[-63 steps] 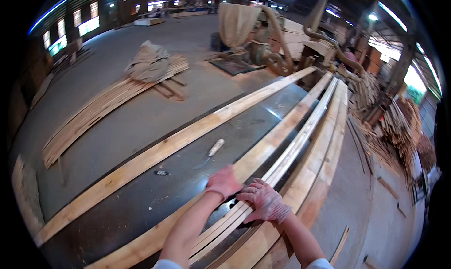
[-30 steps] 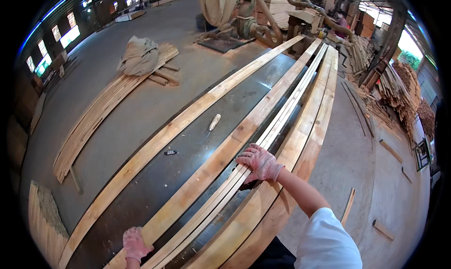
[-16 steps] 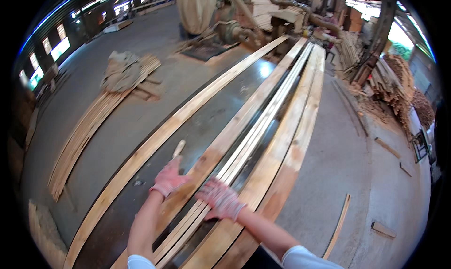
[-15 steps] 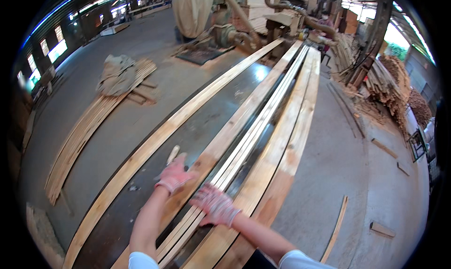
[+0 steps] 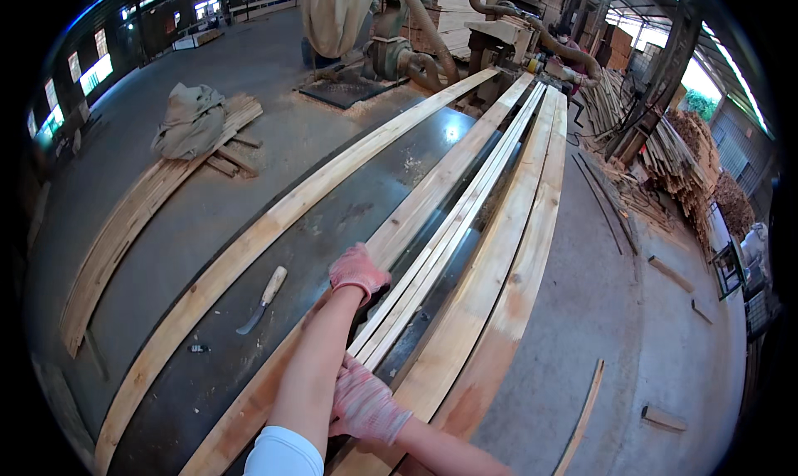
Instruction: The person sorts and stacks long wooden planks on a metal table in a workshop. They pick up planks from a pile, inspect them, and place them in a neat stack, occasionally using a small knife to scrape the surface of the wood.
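My left hand (image 5: pixel 359 270), in a pink-and-white knit glove, is closed around a wide wooden board (image 5: pixel 407 222) on the dark tabletop (image 5: pixel 332 235). To its right lies a bundle of thin pale wooden strips (image 5: pixel 453 231). My right hand (image 5: pixel 370 401), gloved alike, curls over the near part of these strips. Its fingertips are hidden behind my left forearm, which crosses in front. A hooked knife (image 5: pixel 263 301) with a pale wooden handle rests on the tabletop, left of my left hand.
Another long board (image 5: pixel 283 214) runs along the table's left edge; two wide boards (image 5: pixel 478 285) lie along the right. A woodworking machine (image 5: pixel 499 39) with hoses stands at the far end. Stacked planks (image 5: pixel 141 193) under a cloth lie on the left floor, offcuts (image 5: pixel 670 273) on the right.
My left hand has moved right and onto the wide board, closing on it, and has uncovered the knife. My right hand has slid nearer to me, partly behind my left forearm.
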Tool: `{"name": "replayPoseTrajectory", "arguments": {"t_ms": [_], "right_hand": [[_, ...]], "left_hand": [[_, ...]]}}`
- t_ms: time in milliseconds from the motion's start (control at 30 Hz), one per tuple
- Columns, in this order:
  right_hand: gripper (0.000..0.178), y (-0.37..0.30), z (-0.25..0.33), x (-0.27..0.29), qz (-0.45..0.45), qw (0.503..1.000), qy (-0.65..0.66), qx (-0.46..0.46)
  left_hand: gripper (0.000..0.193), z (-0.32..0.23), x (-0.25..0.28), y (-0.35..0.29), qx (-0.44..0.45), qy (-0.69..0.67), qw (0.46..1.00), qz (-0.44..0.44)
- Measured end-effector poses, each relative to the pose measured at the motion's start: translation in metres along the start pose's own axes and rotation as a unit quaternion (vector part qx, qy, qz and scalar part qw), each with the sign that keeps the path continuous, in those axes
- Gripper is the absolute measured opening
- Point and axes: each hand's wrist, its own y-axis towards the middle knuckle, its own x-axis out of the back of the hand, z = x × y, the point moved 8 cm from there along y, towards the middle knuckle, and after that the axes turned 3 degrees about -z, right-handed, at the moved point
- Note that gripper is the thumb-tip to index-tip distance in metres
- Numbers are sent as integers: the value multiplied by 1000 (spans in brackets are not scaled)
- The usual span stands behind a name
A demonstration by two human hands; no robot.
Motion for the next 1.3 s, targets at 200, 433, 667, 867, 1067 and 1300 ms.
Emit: {"name": "replayPoseTrajectory", "arguments": {"t_ms": [200,433,667,867,1067,1300], "right_hand": [[90,3,-2,-2,-28,999,-19,29],[84,5,2,-3,55,997,-61,-4],[81,7,7,-3,42,997,-60,-28],[78,5,13,1,20,997,-70,-20],[81,3,9,-3,26,995,-90,-21],[82,5,13,-1,8,996,-93,7]], "left_hand": [[87,12,7,-11,-49,-63,997,-11],[78,122,17,-114,-31,-57,998,4],[84,225,22,-221,23,5,999,29],[99,309,20,-299,27,31,997,58],[106,401,15,-379,19,55,998,21],[97,503,15,-482,4,112,994,14]]}}
